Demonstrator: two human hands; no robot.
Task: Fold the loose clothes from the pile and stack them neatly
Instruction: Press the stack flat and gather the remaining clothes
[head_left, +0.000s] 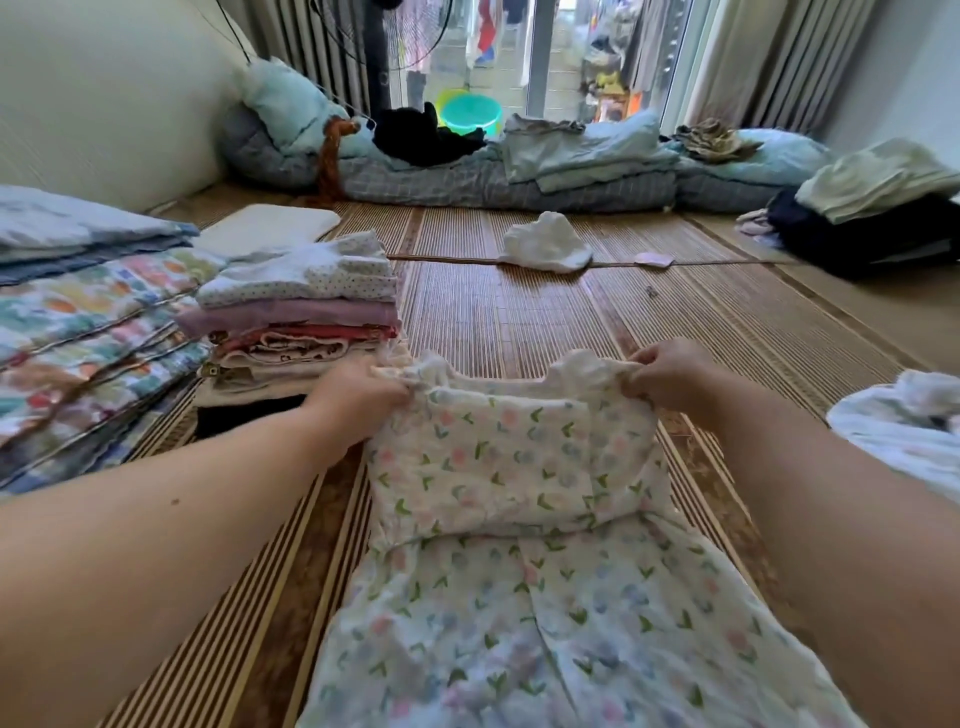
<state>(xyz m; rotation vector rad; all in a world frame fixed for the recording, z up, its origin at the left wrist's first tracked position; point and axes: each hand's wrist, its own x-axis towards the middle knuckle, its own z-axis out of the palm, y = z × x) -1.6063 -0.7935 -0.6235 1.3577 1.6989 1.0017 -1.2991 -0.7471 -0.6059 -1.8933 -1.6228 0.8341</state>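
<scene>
Hands (358, 395) (670, 379) pinch crinkled floral dress (509, 467) on woven mat (493, 312).

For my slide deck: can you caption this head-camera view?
The left hand and right hand pinch a floral dress at its shoulders, beside the folded stack.
</scene>
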